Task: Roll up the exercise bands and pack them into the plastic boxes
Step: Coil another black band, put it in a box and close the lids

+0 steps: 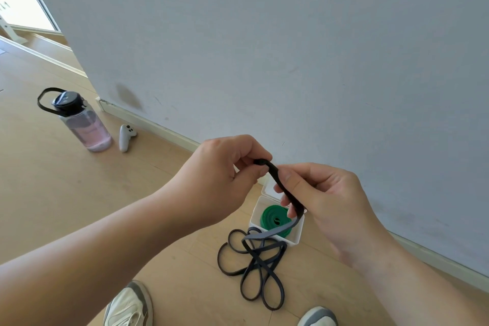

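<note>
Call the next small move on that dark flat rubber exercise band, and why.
Probably: the left hand winds the folded tip it pinches one turn onto the strap, while the right hand feeds slack. The dark flat rubber exercise band is barely rolled; most lies in loose loops on the wooden floor. A rolled green band sits in the open white plastic box.

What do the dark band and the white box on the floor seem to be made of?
The dark band: probably rubber or latex, matte; it bends limply and lies in loose loops. The white box: likely plastic, smooth, with thin walls.
</note>
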`<action>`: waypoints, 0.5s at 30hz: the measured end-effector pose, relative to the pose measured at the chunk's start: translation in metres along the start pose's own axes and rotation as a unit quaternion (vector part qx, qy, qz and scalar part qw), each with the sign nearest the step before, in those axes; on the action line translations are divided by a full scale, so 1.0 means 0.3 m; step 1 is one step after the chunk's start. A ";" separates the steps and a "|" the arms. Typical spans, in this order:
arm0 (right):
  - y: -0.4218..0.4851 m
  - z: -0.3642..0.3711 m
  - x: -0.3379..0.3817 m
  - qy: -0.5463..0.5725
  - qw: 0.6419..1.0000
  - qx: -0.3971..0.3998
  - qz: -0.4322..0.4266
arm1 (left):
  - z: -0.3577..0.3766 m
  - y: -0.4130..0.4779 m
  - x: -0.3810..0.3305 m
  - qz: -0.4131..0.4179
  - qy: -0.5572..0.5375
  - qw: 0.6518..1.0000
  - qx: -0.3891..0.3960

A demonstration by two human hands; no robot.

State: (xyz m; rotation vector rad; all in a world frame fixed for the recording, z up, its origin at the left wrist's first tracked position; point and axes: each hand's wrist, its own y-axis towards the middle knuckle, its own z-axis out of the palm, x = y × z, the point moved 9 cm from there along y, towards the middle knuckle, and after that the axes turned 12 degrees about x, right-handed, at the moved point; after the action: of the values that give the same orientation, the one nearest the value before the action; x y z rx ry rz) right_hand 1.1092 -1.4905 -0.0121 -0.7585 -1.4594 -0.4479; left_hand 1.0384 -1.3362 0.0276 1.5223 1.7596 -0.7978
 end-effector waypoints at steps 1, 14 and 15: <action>-0.001 0.004 0.002 -0.007 1.000 0.005 0.000 | -0.002 0.000 0.000 0.000 0.000 1.000 -0.004; -0.005 0.026 0.013 0.015 0.999 0.041 -0.003 | 0.002 -0.010 -0.015 0.004 -0.026 0.999 -0.018; -0.005 0.031 0.015 0.016 0.999 0.047 -0.007 | 0.005 -0.012 -0.018 0.008 -0.022 1.000 -0.019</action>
State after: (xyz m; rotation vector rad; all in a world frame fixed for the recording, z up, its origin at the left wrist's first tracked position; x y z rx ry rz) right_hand 1.1019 -1.4841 -0.0079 -0.6633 -1.4464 -0.3965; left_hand 1.0355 -1.3410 0.0312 1.4813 1.7181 -0.7809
